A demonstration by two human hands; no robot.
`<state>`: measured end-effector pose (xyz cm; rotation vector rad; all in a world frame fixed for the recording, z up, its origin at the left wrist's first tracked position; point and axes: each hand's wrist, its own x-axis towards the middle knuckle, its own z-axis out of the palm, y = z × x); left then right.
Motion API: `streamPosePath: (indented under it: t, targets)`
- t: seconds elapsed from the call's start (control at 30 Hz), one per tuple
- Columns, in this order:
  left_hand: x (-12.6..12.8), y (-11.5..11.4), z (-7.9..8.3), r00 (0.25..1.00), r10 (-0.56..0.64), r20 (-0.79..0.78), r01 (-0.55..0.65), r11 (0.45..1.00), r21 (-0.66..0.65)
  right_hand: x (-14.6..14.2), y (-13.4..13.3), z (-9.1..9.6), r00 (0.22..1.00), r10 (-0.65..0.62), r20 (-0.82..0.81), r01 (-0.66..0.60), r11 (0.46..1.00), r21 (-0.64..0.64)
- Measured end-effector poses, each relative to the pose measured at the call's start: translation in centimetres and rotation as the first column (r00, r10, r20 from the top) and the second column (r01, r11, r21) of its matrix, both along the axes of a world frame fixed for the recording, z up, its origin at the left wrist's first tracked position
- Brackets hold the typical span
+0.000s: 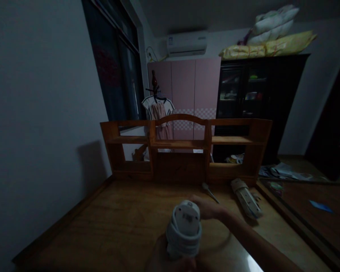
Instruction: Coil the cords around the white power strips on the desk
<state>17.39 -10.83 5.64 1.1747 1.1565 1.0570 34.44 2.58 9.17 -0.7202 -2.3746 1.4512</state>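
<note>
While my right hand [207, 208] grips the top of the upright cord bundle [184, 231] just left of it, my left hand [187, 264] below is too dark to read.

A wooden shelf rack [184, 143] stands at the back of the table [116, 219], a power strip [246, 198] and screwdriver [211, 192] lying before it. Behind stand a pink wardrobe [195, 83] and dark cabinet [257, 87].

We note dim lighting, grey wall [39, 113] at our left, dark window [116, 64] beside it, wooden desk [116, 215] with open-backed shelf unit [184, 143], pink wardrobe [192, 83] beyond, air conditioner [187, 44] above it, black cabinet [257, 94] topped with bundled bedding [269, 47]
</note>
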Motion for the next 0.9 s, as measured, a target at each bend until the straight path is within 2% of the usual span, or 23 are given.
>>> streamPosePath:
  t: [0.07,0.17,0.2,0.27,0.33,0.4,0.47,0.57,0.7,0.9]
  targets:
    - [-0.7,1.2,-0.3,0.991,0.066,0.115,-0.062,0.997,-0.041,0.4,-0.3,-0.5,0.998,-0.054,0.032,0.049,0.989,0.137]
    - [-2.1,3.3,-0.7,0.944,0.295,0.148,-0.287,0.955,-0.076,0.6,-1.9,-0.9,0.983,-0.182,0.036,0.157,0.919,0.361]
    - [-2.6,4.0,-1.0,0.924,0.357,0.139,-0.348,0.934,-0.085,0.5,-2.5,-1.0,0.968,-0.246,0.050,0.200,0.877,0.436]
    - [-3.4,4.9,-1.6,0.911,0.395,0.118,-0.387,0.918,-0.088,0.2,-3.8,-1.3,0.930,-0.352,0.109,0.224,0.773,0.593]
    - [-3.8,5.4,-2.5,0.915,0.399,0.063,-0.395,0.917,-0.059,-0.2,-4.7,-1.4,0.892,-0.415,0.181,0.148,0.645,0.750]
    - [-3.9,5.6,-3.2,0.913,0.407,-0.025,-0.407,0.913,-0.014,-0.4,-5.3,-1.2,0.867,-0.447,0.220,0.052,0.519,0.853]
    - [-4.0,5.6,-3.7,0.900,0.427,-0.085,-0.426,0.904,0.031,-0.2,-5.6,-0.6,0.865,-0.458,0.205,0.019,0.438,0.899]
    - [-4.6,5.5,-4.2,0.891,0.440,-0.114,-0.435,0.898,0.063,0.6,-6.2,0.8,0.874,-0.462,0.148,0.047,0.384,0.922]
    - [-5.3,5.6,-5.0,0.909,0.396,-0.128,-0.395,0.918,0.036,1.2,-7.2,2.0,0.901,-0.418,0.116,0.036,0.339,0.940]
    - [-3.3,5.1,-5.3,0.943,0.291,-0.159,-0.293,0.956,0.014,0.2,-9.0,2.2,0.956,-0.265,0.129,-0.042,0.314,0.949]
